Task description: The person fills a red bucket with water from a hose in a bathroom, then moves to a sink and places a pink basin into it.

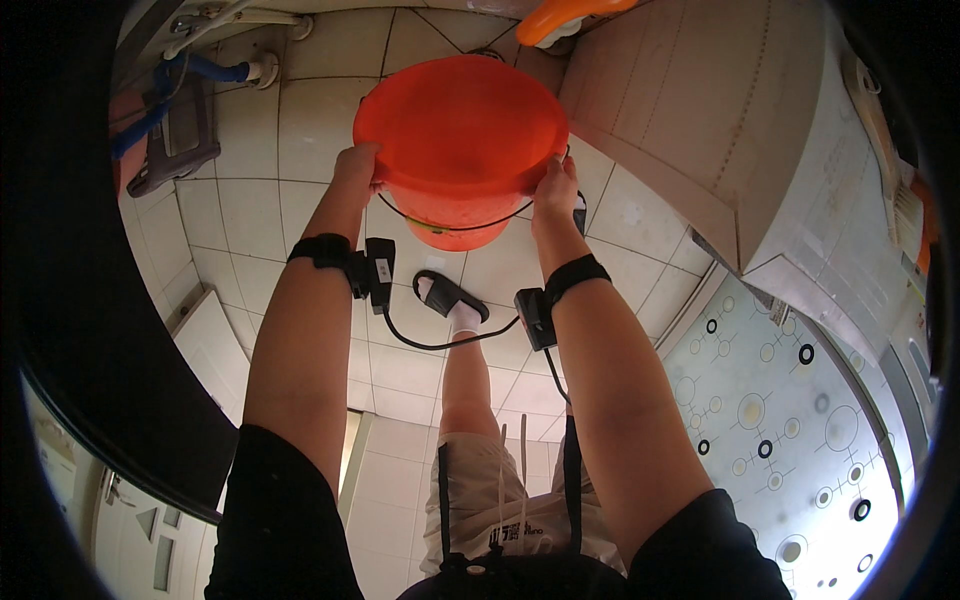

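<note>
Both hands grip an orange bucket (pixel 460 130) by its rim, held out over the tiled floor (pixel 250 210): left hand (pixel 357 165) clasps the left edge, right hand (pixel 556 188) the right edge (the wire bail hangs slack beneath). Below it, a sandalled foot (pixel 450 298). A tan cabinet (pixel 720 130) stands just right.

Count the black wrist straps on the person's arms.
2. One strap wraps the left wrist below the left hand; the other strap wraps the right wrist below the right hand. Both hands grip the orange bucket.
</note>
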The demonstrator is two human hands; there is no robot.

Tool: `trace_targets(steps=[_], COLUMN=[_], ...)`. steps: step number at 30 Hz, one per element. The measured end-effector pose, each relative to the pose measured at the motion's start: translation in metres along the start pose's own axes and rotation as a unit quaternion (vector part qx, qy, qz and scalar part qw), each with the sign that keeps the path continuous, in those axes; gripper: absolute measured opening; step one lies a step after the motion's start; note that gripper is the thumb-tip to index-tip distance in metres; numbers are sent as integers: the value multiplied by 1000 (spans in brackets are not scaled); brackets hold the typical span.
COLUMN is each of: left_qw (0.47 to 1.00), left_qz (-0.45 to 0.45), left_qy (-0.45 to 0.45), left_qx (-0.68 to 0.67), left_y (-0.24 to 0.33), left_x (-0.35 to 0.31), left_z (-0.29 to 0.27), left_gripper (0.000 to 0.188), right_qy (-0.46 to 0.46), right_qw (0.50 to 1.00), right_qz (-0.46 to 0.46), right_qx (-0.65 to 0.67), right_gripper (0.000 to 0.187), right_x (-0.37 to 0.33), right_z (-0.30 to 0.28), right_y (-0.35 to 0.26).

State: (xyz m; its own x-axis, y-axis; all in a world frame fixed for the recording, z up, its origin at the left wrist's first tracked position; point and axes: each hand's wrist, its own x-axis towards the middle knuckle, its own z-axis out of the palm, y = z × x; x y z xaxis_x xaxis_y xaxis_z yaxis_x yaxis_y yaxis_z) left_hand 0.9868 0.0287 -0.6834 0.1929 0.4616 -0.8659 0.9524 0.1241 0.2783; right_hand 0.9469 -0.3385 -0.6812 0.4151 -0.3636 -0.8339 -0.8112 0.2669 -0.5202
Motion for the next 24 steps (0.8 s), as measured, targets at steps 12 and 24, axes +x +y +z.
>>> trace_targets(steps=[12, 24], left_qw=[1000, 1000], left_qz=[6, 4], left_qy=[-19, -25], left_qx=[-11, -7], left_y=[6, 9], left_x=[-4, -5], left_z=[3, -1], left_gripper=[51, 54], right_qy=[6, 5], right_qw=[1000, 1000], right_qz=[4, 27], right_qx=[4, -3], right_gripper=[78, 76], right_x=[16, 3], right_z=[1, 6], right_y=[5, -7])
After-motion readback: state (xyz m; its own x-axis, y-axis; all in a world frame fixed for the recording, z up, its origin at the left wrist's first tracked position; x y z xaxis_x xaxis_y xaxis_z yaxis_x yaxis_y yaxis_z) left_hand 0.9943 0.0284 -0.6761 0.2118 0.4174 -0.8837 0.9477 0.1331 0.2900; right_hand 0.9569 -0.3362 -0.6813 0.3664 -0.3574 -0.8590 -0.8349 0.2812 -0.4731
